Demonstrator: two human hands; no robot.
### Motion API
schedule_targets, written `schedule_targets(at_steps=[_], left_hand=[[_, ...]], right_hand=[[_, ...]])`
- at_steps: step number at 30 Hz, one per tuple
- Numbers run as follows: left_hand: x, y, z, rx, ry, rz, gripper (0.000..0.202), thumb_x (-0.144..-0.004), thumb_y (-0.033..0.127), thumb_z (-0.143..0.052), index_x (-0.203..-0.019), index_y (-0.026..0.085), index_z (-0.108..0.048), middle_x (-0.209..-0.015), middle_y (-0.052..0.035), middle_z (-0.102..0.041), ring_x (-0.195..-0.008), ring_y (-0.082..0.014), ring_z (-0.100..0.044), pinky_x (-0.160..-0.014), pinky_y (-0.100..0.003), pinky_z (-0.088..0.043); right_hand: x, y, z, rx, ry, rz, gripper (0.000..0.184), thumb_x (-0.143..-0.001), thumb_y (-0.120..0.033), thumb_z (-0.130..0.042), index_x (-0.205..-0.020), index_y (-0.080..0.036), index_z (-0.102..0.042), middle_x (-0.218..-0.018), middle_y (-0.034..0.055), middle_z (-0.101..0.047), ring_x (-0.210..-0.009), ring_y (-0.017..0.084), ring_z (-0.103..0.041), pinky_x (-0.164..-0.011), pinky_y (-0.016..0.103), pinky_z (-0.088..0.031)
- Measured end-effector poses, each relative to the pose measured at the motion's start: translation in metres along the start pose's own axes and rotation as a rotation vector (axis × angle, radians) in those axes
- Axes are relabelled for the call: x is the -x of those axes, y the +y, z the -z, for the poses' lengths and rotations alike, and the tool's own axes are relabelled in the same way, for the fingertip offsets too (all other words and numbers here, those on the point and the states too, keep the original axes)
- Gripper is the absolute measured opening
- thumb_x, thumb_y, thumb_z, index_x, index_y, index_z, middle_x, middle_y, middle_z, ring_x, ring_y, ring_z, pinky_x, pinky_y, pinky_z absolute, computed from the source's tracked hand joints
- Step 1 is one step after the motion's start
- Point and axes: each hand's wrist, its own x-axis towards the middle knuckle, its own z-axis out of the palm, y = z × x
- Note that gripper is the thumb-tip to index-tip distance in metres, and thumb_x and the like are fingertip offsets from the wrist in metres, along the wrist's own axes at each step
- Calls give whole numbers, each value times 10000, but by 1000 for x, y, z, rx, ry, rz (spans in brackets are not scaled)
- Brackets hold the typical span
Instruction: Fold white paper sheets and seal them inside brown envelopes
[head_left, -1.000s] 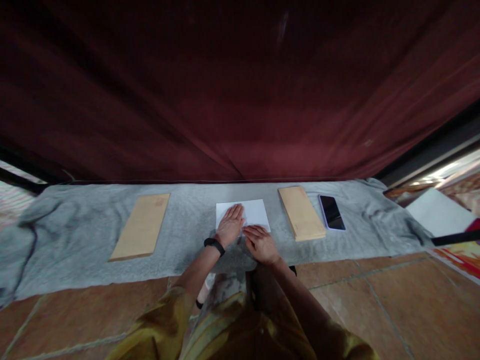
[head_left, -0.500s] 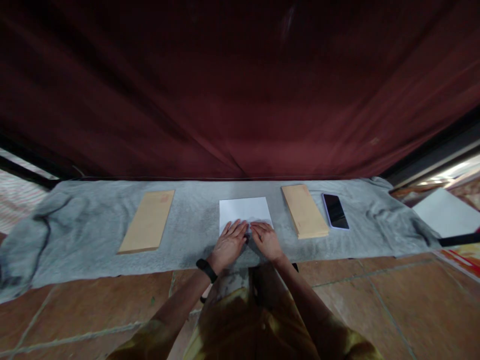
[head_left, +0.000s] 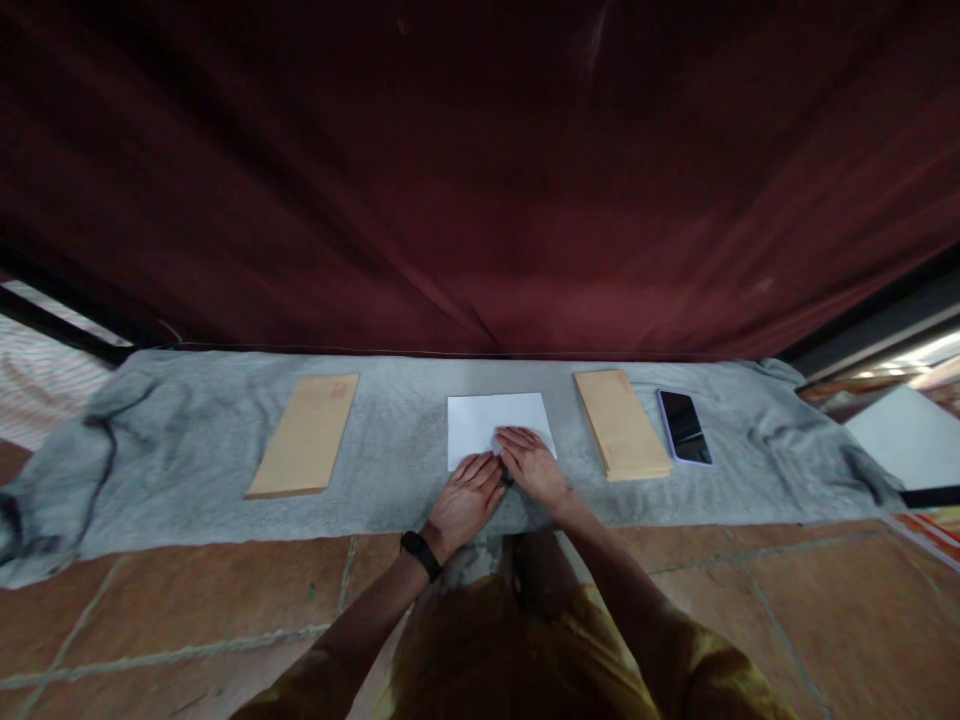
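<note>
A white sheet of paper [head_left: 487,412] lies flat in the middle of a grey cloth, its near edge partly covered by my hands. My left hand [head_left: 465,500], with a black band at the wrist, rests palm down at the near edge of the sheet, fingers stretched out. Lying flat over the near right part of the paper is my right hand [head_left: 534,468], fingers extended and close together. The hands are side by side, the right one slightly farther forward. Neither hand appears to grip anything.
Brown envelopes [head_left: 307,435] lie to the left, and a stack of brown envelopes [head_left: 622,425] lies to the right. Beside that stack is a phone [head_left: 685,428] with a pale purple edge. A dark red curtain [head_left: 480,200] hangs behind the grey cloth [head_left: 405,440].
My left hand has drawn back a little toward me on the paper's near edge. My right hand has slid forward and inward over the sheet. The whole view has shifted slightly.
</note>
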Motion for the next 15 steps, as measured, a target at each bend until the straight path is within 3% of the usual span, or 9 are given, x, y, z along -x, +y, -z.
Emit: schedule_targets(at_steps=[15], left_hand=[[-1,-2,-1,51,-12,6,376,-1032,321,-439,-1350,195,-594,-1461,-73,-581,-1402,-227,-471,-1190,-440,-348]], right_hand=[[-44,30,-5,86,-10,-21,435,-1022,-228,-417,-1432,-193,-559,-1504,90,-533,-1414,216,-467,-1213,457,-334]])
